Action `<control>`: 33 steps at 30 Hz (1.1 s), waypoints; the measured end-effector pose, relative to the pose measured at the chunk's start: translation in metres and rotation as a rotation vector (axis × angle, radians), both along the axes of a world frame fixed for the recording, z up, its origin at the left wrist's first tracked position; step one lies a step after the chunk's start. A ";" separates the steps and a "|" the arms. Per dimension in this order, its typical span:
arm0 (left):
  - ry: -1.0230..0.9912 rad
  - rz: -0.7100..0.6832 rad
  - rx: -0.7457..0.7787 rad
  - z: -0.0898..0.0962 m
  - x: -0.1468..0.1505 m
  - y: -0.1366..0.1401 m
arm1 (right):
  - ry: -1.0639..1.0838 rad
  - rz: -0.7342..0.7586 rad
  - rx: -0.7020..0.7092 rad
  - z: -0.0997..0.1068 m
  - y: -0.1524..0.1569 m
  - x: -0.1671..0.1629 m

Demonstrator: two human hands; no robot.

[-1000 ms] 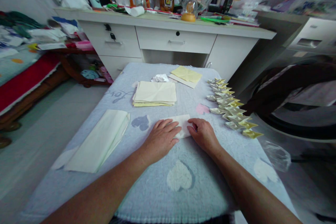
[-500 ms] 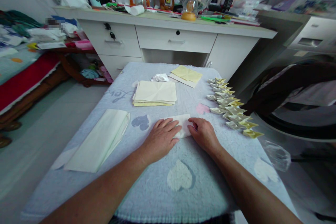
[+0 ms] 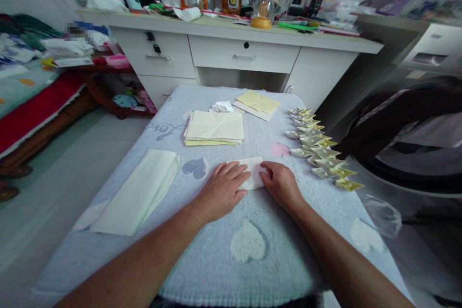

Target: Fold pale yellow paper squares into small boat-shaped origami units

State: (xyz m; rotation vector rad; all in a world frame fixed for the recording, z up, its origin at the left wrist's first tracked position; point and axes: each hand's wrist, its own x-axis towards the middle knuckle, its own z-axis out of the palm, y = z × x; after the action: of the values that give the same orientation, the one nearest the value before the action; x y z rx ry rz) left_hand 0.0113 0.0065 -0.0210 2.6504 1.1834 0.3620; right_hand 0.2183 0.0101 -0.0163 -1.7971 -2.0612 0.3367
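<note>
Near me on the heart-patterned cloth [image 3: 202, 262], my left hand [image 3: 223, 190] lies flat, fingers extended, over a small pale sheet of paper [image 3: 255, 172]. My right hand [image 3: 282, 184] is curled at the sheet's right edge; I cannot tell whether thumb and forefinger pinch it. Larger folded white paper [image 3: 135, 195] lies to my left, folded paper boats [image 3: 325, 153] to my right. Farther off sit a stack of creased cream sheets [image 3: 215, 125], a crumpled white wad [image 3: 221, 106], a yellow sheet [image 3: 258, 100], then the white desk [image 3: 212, 53].

Home bedroom, bed [image 3: 27, 108] at left, washing machine [image 3: 415, 120] at right
</note>
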 end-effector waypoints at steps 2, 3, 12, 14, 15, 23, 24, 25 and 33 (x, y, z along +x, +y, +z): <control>-0.001 -0.002 -0.002 0.000 0.000 0.000 | -0.002 0.004 0.002 0.000 0.000 0.000; -0.001 0.000 -0.001 0.000 0.000 0.000 | -0.003 0.005 0.005 0.000 0.000 0.000; 0.006 0.007 0.005 0.000 0.001 0.000 | -0.002 0.009 0.005 -0.002 0.001 0.001; 0.006 0.006 0.006 0.001 0.001 -0.001 | -0.002 0.005 -0.003 -0.001 0.001 0.001; 0.005 0.006 0.006 0.001 0.001 -0.001 | -0.001 0.005 -0.004 -0.001 0.001 0.001; -0.004 -0.007 0.011 0.000 0.000 -0.001 | -0.021 0.018 -0.011 -0.001 0.000 0.000; -0.002 -0.009 0.011 0.000 0.000 -0.001 | -0.037 0.023 -0.006 0.000 0.000 0.000; 0.000 -0.009 0.012 0.000 0.000 -0.001 | -0.058 0.024 0.004 0.000 -0.001 -0.001; 0.036 -0.008 0.014 0.002 0.000 -0.001 | -0.136 0.141 0.101 0.003 -0.003 -0.003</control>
State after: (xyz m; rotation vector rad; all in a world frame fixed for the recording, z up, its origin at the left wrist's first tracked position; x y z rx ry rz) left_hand 0.0112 0.0051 -0.0190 2.6837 1.1846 0.3229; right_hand 0.2155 0.0074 -0.0138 -1.6609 -2.2621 0.1484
